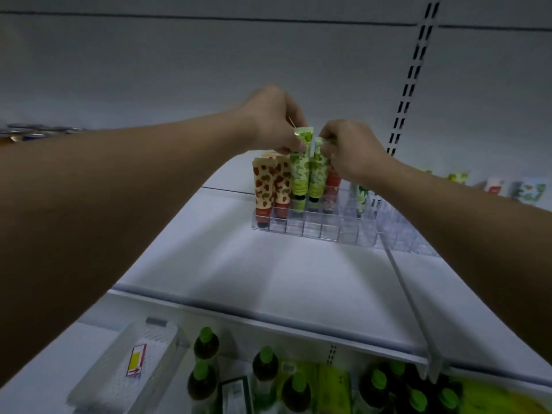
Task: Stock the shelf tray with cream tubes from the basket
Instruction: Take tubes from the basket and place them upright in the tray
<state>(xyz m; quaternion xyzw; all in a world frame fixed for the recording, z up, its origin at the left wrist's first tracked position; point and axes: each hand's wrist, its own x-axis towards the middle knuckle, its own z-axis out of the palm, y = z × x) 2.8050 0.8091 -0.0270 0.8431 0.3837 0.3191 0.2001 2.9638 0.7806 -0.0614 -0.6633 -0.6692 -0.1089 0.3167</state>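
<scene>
A clear divided tray [313, 230] stands on the white shelf [268, 273]. Upright in its left cells are two strawberry-print tubes [264, 189] and a red tube [331, 189], partly hidden. My left hand [271, 121] pinches the top of a green-print tube [300, 168] standing in the tray. Beside it, my right hand [349, 150] pinches the top of a second green tube [317, 171]. A white-and-green tube [362, 197] stands further right. The basket [128, 372] on the lower shelf, bottom left, holds one small carton.
Green-capped dark bottles [206, 345] and yellow packs [334, 389] fill the lower shelf. A clear divider [409, 297] crosses the shelf on the right. More small products [528, 189] line the far right; cans [27, 132] sit far left. A slotted upright [412, 76] runs up the back wall.
</scene>
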